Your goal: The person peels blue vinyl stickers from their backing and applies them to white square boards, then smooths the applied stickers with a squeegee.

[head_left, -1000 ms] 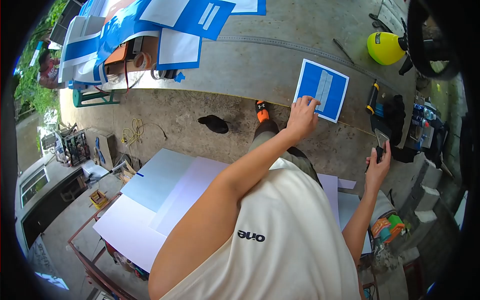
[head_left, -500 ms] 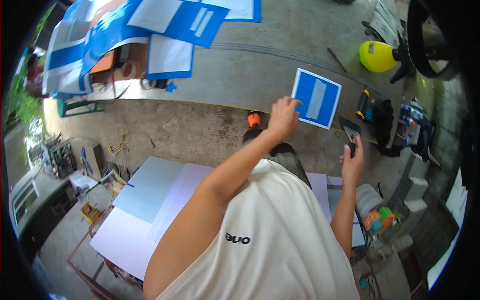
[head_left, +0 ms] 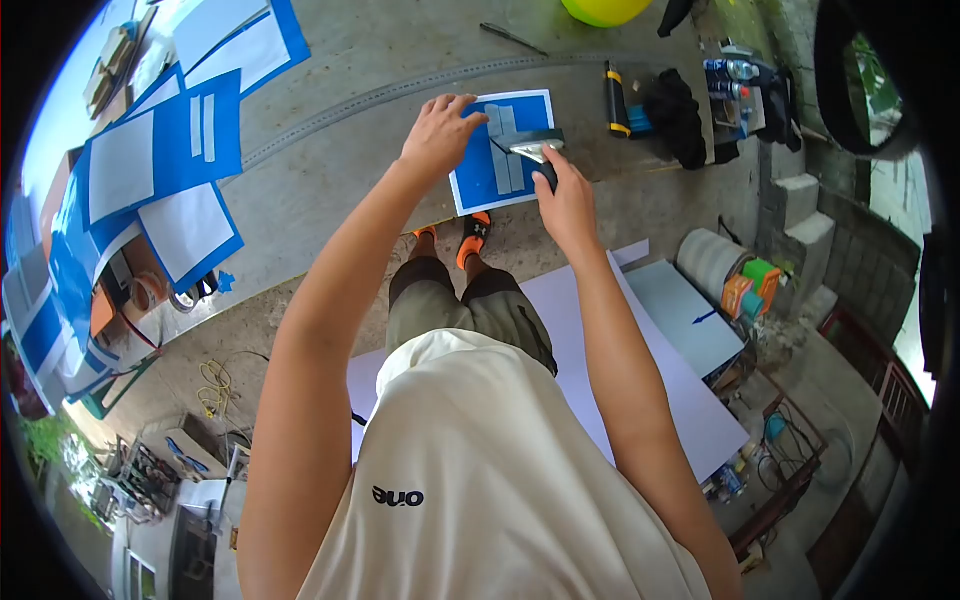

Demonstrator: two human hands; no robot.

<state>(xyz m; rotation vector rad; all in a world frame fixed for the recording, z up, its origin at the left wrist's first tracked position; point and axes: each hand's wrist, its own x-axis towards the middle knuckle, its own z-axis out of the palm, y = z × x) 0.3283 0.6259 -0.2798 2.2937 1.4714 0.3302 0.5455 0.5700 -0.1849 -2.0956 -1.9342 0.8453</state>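
A blue sheet (head_left: 471, 178) with a white border and a pale strip (head_left: 503, 165) down its middle lies near the table's front edge. My left hand (head_left: 438, 135) is at its upper left edge, fingers apart, fingertips over the border and the blue. In my right hand (head_left: 570, 200) is a squeegee (head_left: 530, 145) with a black grip and a wide dark blade. The blade overlaps the pale strip and the sheet's right part in this view. My right fingers wrap round the grip, partly hiding it.
A long metal ruler (head_left: 345, 110) lies behind the sheet. To the right are a yellow-black cutter knife (head_left: 616, 100) and a black cloth (head_left: 676, 118). A thin dark tool (head_left: 512, 38) lies farther back, near a yellow-green sprayer (head_left: 606, 8). Blue-and-white sheets (head_left: 215, 150) cover the left end.
My right hand has brought the squeegee leftward, from beside the blue sheet to over it. My left hand stays at the sheet's left edge, its fingers more stretched. The camera view has turned rightward.
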